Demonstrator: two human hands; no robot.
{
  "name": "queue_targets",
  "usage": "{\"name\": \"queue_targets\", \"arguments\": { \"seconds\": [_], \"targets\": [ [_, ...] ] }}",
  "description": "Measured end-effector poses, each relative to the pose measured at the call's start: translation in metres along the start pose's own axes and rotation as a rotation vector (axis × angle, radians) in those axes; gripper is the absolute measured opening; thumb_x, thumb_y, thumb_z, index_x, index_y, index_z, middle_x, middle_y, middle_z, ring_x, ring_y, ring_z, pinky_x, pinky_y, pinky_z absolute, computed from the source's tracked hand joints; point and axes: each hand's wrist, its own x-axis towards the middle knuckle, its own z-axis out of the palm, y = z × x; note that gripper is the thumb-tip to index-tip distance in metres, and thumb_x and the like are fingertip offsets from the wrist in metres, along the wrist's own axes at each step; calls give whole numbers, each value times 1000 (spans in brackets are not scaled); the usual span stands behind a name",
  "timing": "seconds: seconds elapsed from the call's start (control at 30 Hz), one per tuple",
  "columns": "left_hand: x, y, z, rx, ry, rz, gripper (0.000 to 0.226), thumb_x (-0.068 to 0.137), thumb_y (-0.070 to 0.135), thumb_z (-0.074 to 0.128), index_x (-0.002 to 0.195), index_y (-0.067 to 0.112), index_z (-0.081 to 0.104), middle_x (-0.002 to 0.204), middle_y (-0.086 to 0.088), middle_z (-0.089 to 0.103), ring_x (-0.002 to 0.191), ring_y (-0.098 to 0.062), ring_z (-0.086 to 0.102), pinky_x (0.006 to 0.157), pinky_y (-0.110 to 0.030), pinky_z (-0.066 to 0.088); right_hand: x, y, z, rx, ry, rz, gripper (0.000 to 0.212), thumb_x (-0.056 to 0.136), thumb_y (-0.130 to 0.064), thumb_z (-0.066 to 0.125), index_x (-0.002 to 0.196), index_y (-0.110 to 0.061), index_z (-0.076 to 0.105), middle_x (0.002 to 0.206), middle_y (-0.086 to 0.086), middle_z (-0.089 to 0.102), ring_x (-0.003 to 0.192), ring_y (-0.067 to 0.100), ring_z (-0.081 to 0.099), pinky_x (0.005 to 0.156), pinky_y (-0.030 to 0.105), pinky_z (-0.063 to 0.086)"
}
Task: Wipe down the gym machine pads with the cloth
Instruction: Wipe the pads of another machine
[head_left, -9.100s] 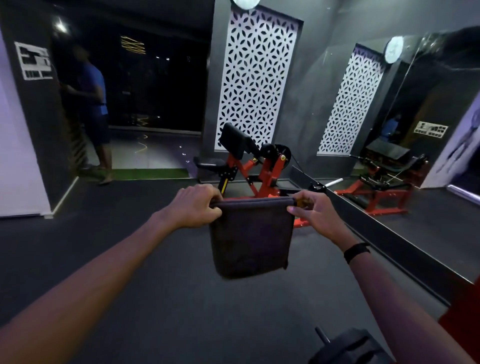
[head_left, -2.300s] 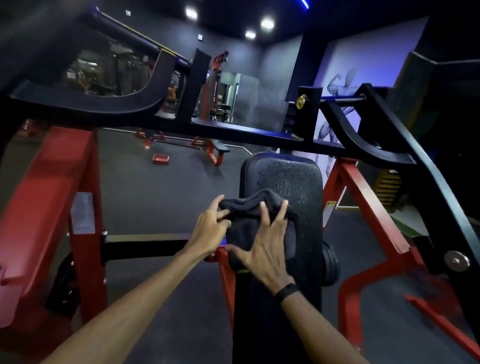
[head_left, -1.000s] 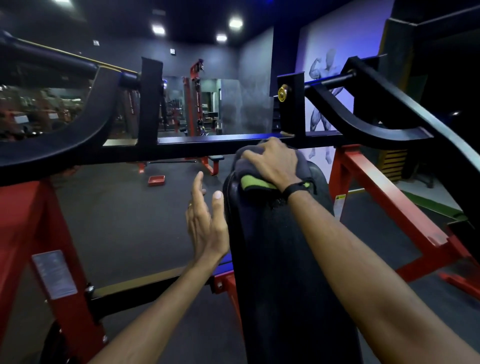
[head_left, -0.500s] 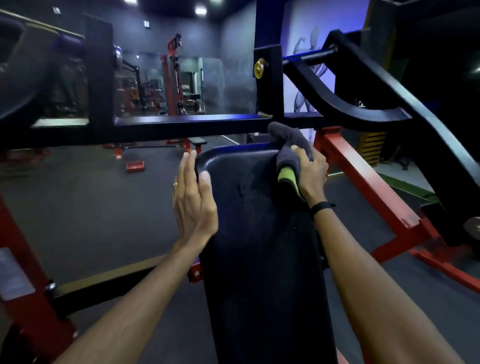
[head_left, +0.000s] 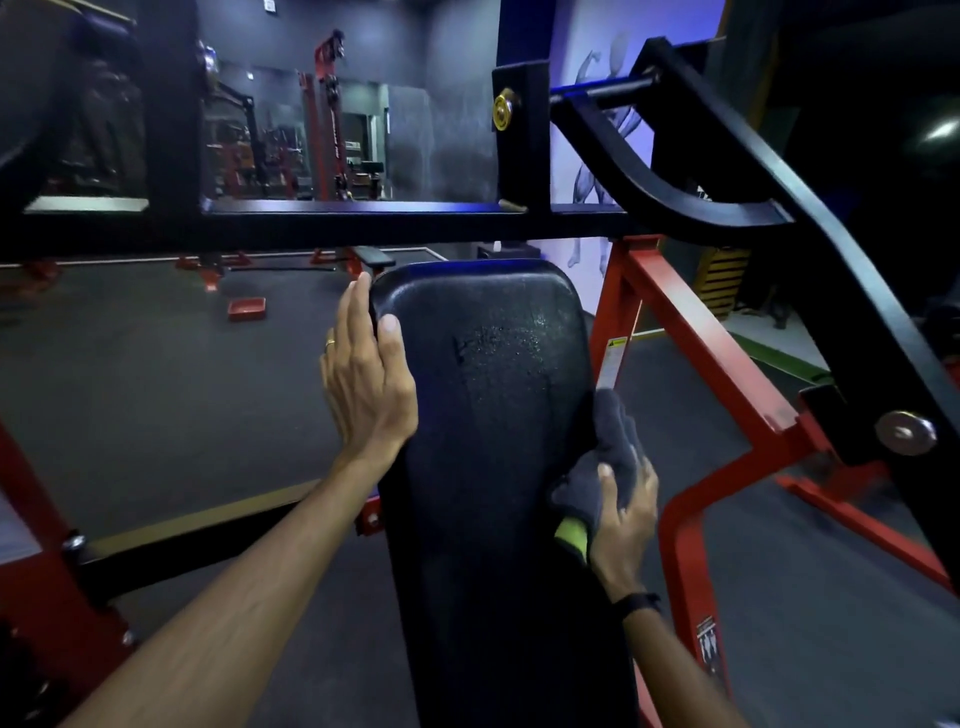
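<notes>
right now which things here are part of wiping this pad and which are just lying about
Part of the job:
- black pad
- grey cloth, held against the pad's right edge by the right hand
- left hand, flat on the pad's left edge

Just lying about:
- red tray on the floor
- flat bench behind
- red rack by the far wall

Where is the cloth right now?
In the head view, the cloth is against the right edge of the black pad, partway down, gripped by the right hand.

red tray (head_left: 246, 308) on floor | mural (head_left: 597, 171) on wall | mirror (head_left: 291, 140) behind
</notes>
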Motion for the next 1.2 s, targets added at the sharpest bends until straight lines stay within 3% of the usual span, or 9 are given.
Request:
{"name": "queue_targets", "arguments": {
  "seconds": [0.1, 0.33, 0.47, 0.67, 0.77, 0.83, 0.9, 1.0, 1.2],
  "targets": [
    [-1, 0, 0, 9, 5, -5, 54, 103, 36, 27, 154, 20, 35, 158, 0, 40, 140, -17, 40, 115, -35, 28, -5, 5, -4, -93, 27, -23, 89, 87, -78, 40, 139, -8, 53, 143, 13, 47, 131, 30, 47, 105, 41, 41],
    [-1, 0, 0, -20, 28, -13, 55, 102, 37, 23, 152, 19, 39, 155, 1, 44, 137, -12, 42, 109, -23, 25, 79, -135, 81, -129, 260, -225, 45, 87, -48, 64, 123, -20, 67, 134, 16, 51, 124, 35, 50, 102, 47, 42],
    [0, -1, -1, -108, 41, -12, 59, 100, 39, 20, 148, 14, 45, 152, -3, 48, 135, -12, 43, 112, -28, 29, 45, -199, 131, -240, 148, -536, 42, 81, -43, 68, 119, -24, 66, 134, 13, 50, 117, 31, 50, 88, 40, 37],
    [1, -6, 0, -182, 54, 8, 58, 101, 37, 23, 147, 10, 47, 150, -3, 49, 136, -6, 42, 115, -44, 33, -8, -102, 59, -262, -21, -723, 47, 79, -33, 67, 125, -24, 61, 134, 18, 53, 114, 37, 58, 89, 43, 51],
    [-2, -5, 0, -184, 58, -15, 57, 102, 37, 22, 148, 14, 46, 152, 1, 48, 139, -8, 41, 117, -48, 30, 20, -52, 21, -319, 49, -515, 50, 77, -39, 61, 125, -24, 62, 128, 16, 55, 109, 39, 61, 90, 42, 51],
    [-2, -3, 1, -177, 62, -33, 57, 102, 38, 22, 149, 16, 46, 152, 2, 48, 137, -4, 41, 117, -46, 30, 62, -60, 24, -275, 179, -234, 51, 80, -44, 60, 126, -23, 65, 122, 14, 56, 111, 38, 59, 91, 42, 49],
    [-4, -1, -1, -162, 64, -31, 58, 101, 38, 22, 149, 15, 46, 152, 1, 48, 134, 1, 39, 117, -40, 30, 91, -95, 46, -225, 240, -111, 44, 85, -36, 67, 127, -24, 65, 123, 11, 56, 116, 34, 55, 94, 38, 45],
    [-3, 0, -1, -166, 67, -20, 59, 101, 39, 21, 148, 15, 46, 152, 0, 48, 134, 3, 39, 117, -34, 30, 89, -150, 84, -163, 257, -232, 42, 84, -29, 74, 125, -22, 66, 127, 13, 53, 117, 31, 53, 95, 42, 47],
    [-2, 0, -2, -173, 62, -16, 58, 101, 38, 23, 147, 13, 48, 151, -2, 49, 138, -16, 44, 115, -51, 32, 4, -175, 112, -176, 47, -625, 45, 80, -32, 69, 123, -22, 64, 133, 14, 51, 116, 33, 54, 87, 45, 49]
  ]
}}
